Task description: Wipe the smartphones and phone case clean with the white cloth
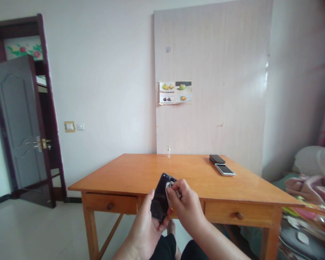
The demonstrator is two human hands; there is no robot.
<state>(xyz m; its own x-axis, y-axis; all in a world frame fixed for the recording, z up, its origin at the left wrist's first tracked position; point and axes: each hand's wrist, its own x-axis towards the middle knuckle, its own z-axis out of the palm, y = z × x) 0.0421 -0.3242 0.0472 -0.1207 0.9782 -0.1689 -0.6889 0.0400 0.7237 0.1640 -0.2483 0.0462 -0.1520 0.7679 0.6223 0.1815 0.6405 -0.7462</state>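
Observation:
My left hand (148, 227) is wrapped round the lower edges of a black smartphone (159, 202), held tilted before the table's front edge. Between the pinched fingers of my right hand (185, 204) is a crumpled white cloth or tissue (168, 186), which lies against the phone's right side. Part of the screen is hidden behind the cloth and the right hand. Farther back on the table (141, 173) stands a small clear pump bottle (168, 151).
On the table's right part lie a dark phone or tablet (217, 159) and a white-framed tablet (225, 169). Two drawers (111, 204) sit under the tabletop. Piled bedding and bags (311, 191) are at the right, and an open door (18, 130) stands at the left.

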